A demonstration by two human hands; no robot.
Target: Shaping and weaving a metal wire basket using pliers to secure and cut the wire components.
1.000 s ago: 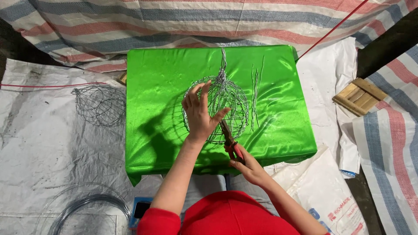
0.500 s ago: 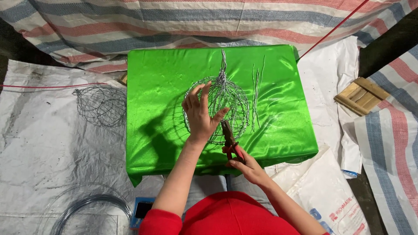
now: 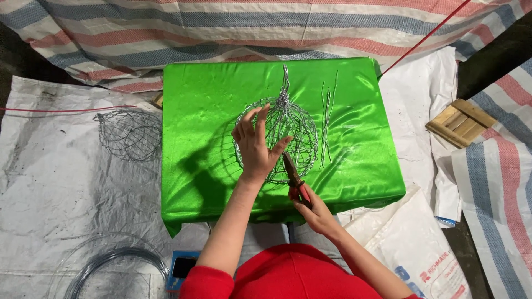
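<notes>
A round wire cage (image 3: 296, 124) with a twisted top lies on a table covered in shiny green cloth (image 3: 205, 99). My left hand (image 3: 256, 145) rests on the near left side of the cage, fingers spread over the wires. My right hand (image 3: 313, 207) grips red-handled pliers (image 3: 293, 177) whose jaws point up at the cage's lower edge, just beside my left thumb. Several loose straight wires (image 3: 328, 113) lie on the cloth to the right of the cage.
A second wire cage (image 3: 128, 133) sits on the white sheet left of the table. A wire coil (image 3: 119, 266) lies at lower left, a phone (image 3: 180, 268) near my knee. A wooden block piece (image 3: 460, 122) lies at right. Striped tarpaulin (image 3: 249, 27) lies behind.
The pliers and my right hand have shifted slightly towards the cage's lower edge. My left hand stays on the cage.
</notes>
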